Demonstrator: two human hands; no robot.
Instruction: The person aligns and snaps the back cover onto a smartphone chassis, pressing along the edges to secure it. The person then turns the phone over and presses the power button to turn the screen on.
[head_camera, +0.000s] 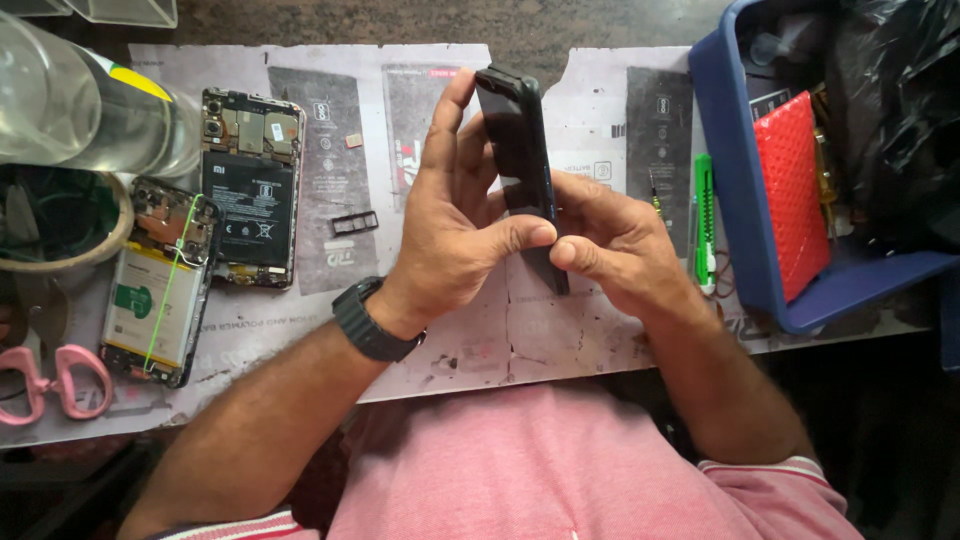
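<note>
Both hands, left hand (450, 225) and right hand (615, 240), gripped the dark phone (525, 160) edge-on; opened phones (250, 185) lay at nine o'clock.

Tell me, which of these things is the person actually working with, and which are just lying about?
In use:
dark phone, held on edge
left hand
right hand

Lying about:
two opened phones
small card tray
green cutter
pink scissors
blue bin with red pouch
clear bottle
</note>
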